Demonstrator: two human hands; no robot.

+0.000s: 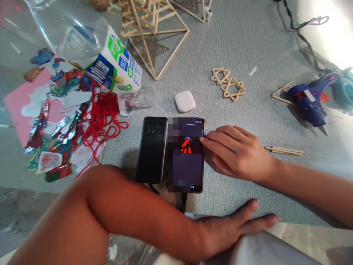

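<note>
A smartphone (190, 169) with its screen lit lies on the table, a cable plugged into its lower end. My right hand (234, 151) rests beside it, fingers stretched toward the left, one fingertip touching the phone's right edge. Nothing is held in that hand. Across the front of the table reaches my left forearm, ending in my left hand (234, 228) by the table's near edge. Its visible fingers are extended and apart, with nothing in them. Left of the phone lies a dark power bank (151, 151), also with a cable. A white earbud case (185, 101) sits just above both.
A large clear plastic bottle (110, 62) lies at upper left, near red yarn (103, 117) and painted scraps (60, 136). Stick frames (172, 55) stand behind. Two small stick stars (233, 89), a blue glue gun (309, 99) and loose sticks (285, 150) are to the right.
</note>
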